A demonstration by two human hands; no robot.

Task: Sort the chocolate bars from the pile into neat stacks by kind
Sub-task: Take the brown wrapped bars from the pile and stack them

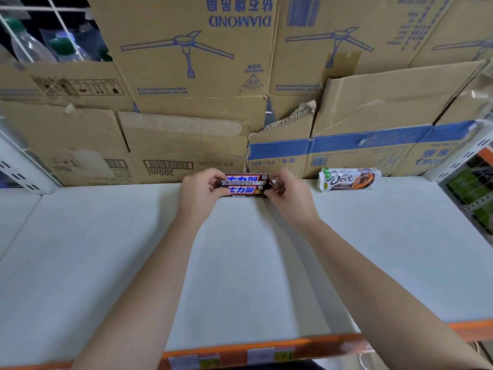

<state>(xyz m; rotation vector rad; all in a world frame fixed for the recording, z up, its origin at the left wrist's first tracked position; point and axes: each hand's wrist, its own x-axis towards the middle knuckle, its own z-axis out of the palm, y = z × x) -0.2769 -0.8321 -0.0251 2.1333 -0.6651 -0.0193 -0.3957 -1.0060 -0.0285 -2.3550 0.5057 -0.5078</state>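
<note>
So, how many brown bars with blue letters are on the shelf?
2. Both are at the back of the shelf, gripped at their ends by the left hand and right hand: the upper bar lies above the lower bar in the picture. Others may hide beneath.

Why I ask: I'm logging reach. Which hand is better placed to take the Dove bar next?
Probably right: the right hand holds the end of the stack nearest the Dove bar; the left hand would have to cross the stack.

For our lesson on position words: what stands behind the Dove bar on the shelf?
A cardboard box with a blue band stands right behind the Dove bar. The bar covers the box's bottom edge there, so contact between them cannot be seen.
</note>
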